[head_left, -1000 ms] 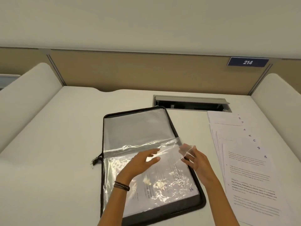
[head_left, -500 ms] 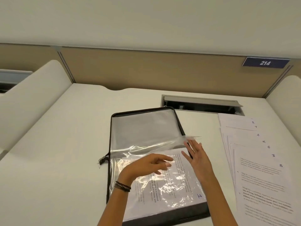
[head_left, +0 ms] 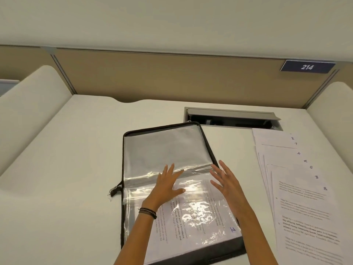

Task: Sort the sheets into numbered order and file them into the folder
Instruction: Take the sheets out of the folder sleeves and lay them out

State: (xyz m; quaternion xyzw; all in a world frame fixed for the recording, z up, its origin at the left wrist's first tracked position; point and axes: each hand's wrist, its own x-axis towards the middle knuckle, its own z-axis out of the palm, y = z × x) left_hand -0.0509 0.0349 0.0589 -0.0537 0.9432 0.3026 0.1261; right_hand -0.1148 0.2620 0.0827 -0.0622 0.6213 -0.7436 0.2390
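Left hand [head_left: 168, 185]: fingers spread, flat on folder [head_left: 164, 148] sleeve.
Right hand [head_left: 228, 181]: fingers spread over folder's right edge.
Beside: fanned sheets [head_left: 305, 207] on tabletop [head_left: 66, 169].
Behind: cable hatch [head_left: 231, 119].

Both bare forearms reach forward side by side, the left hand [head_left: 168, 183] palm down with fingers straight and spread, the right hand [head_left: 227, 180] just beside it, fingers straight and splayed, palm turned partly inward.
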